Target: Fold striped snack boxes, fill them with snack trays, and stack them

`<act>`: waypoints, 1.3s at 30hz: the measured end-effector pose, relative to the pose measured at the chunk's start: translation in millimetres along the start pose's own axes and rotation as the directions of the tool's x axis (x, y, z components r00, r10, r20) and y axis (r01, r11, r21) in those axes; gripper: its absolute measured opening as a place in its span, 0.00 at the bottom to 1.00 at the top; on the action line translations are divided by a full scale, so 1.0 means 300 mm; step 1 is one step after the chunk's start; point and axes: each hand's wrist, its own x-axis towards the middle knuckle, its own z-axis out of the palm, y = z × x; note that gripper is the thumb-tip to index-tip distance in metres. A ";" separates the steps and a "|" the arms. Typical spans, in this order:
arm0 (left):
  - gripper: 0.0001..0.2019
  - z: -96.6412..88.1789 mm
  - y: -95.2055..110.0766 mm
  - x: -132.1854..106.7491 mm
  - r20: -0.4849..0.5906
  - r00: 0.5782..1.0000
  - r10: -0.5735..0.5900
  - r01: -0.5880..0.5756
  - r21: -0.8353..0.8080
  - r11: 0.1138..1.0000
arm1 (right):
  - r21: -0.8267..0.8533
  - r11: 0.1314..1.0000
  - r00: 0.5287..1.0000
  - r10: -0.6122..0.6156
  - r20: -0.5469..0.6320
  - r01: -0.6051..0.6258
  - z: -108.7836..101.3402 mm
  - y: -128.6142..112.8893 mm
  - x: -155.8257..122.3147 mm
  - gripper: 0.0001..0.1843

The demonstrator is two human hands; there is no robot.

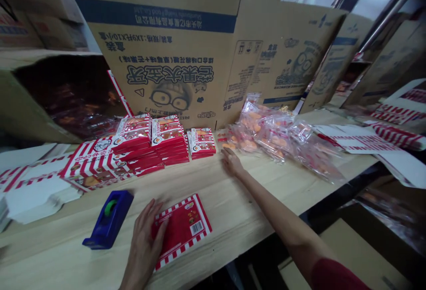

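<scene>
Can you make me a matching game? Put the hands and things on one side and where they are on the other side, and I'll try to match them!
Things:
1. left hand
2. right hand
3. blue tape dispenser
4. clear bags of orange pieces

Places:
A. piled at the back of the wooden table, against a cardboard carton
B. sitting on the table near the red striped box
C. lying flat on the red striped box
D. fingers touching the table, arm stretched forward

Right pairs: 1-C, 2-D, 3-B, 4-A
</scene>
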 end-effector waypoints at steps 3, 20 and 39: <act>0.21 -0.020 0.048 0.001 -0.038 0.997 0.068 -0.068 0.004 0.998 | 0.029 0.999 0.999 0.041 -0.008 -0.041 -0.008 -0.006 0.127 0.20; 0.22 -0.044 0.185 -0.008 0.091 0.995 0.039 -0.025 -0.150 0.988 | 0.443 0.882 0.957 -0.028 -0.289 0.159 -0.175 -0.051 -0.797 0.15; 0.22 -0.151 0.273 -0.178 0.646 0.694 -0.317 0.709 -0.690 0.147 | 0.931 -0.104 0.889 0.277 0.366 -0.350 -0.446 -0.479 -0.719 0.20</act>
